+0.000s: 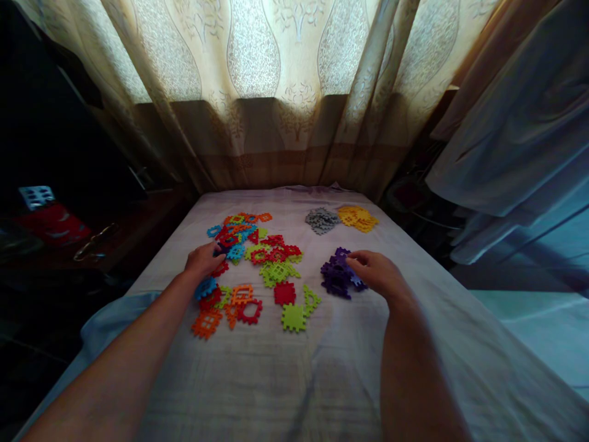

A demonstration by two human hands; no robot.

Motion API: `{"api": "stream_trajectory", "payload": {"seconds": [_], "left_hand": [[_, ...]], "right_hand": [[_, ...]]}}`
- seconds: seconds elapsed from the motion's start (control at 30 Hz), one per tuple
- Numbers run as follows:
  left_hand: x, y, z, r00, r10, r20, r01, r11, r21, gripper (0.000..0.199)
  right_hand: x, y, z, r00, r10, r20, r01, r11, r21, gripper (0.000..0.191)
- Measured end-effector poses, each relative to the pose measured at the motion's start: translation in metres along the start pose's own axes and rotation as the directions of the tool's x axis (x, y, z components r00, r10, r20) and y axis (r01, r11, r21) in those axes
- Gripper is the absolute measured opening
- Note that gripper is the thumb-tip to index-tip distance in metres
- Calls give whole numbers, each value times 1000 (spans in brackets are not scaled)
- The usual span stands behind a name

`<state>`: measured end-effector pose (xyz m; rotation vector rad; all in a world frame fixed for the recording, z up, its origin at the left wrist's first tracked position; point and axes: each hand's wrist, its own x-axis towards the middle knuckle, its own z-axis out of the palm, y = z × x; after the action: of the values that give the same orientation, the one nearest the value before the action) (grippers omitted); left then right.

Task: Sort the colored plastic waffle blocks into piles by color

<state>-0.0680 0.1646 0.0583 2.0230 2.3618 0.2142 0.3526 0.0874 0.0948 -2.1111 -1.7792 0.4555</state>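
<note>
My left hand [203,260] is at the left edge of a mixed heap of toothed plastic building tiles, its fingertips closed on a dark purple tile [220,248]. Around it lie blue tiles [236,252], red tiles [277,253], lime-green tiles [276,273] and orange tiles [206,323]. My right hand [372,269] reaches over the right side of a pile of purple tiles [337,275]. Its thumb and fingers are pinched together at the pile; whatever is between them is hidden.
A grey tile pile [321,220] and a yellow tile pile [358,218] touch at the back right of the sheet-covered surface [257,380]. Patterned curtains [294,135] hang behind. Clothes [515,135] hang at right; a dark side table [138,227] stands left.
</note>
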Motion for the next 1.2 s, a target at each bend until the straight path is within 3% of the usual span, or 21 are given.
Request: {"api": "stream_trajectory", "payload": {"seconds": [0.2,0.3,0.4,0.53,0.63,0.7,0.77,0.87,1.03,1.1,1.2], "left_hand": [[0,0,-8,1000,4,13,-4,1000,23,38],[0,-4,-17,996,-22,85,22,1000,-8,44],[-4,-12,-32,974,17,225,24,983,-181,45],[-17,-21,-51,887,146,438,101,864,-493,51],[-29,-10,-55,862,184,472,157,789,-595,53],[-38,12,-51,882,196,429,130,773,-621,51],[-49,47,-42,905,260,336,29,751,-660,47],[-68,111,-26,884,415,215,-141,675,-724,39],[-97,206,-5,880,473,48,-325,672,-666,36],[-101,229,3,859,511,-7,-403,669,-624,39],[-92,243,15,813,576,-90,-527,660,-535,46]], "right_hand": [[-7,-8,-6,1000,10,3,-10,1000,6,33],[-7,-9,-8,1000,12,18,-12,1000,15,34],[-6,-8,-7,1000,-3,22,3,1000,22,33],[-6,-7,-5,999,-33,-2,33,998,47,33],[-8,-7,-7,1000,-26,9,25,997,70,33],[-10,-8,-10,1000,7,13,-8,997,78,35],[-12,-9,-13,999,43,-1,-43,996,81,36],[-13,-9,-16,997,69,-30,-67,995,72,37],[-9,0,-13,996,72,-46,-66,992,109,36],[-6,5,-8,993,94,-67,-84,986,142,37],[0,12,4,971,190,-145,-164,971,175,42]]}}
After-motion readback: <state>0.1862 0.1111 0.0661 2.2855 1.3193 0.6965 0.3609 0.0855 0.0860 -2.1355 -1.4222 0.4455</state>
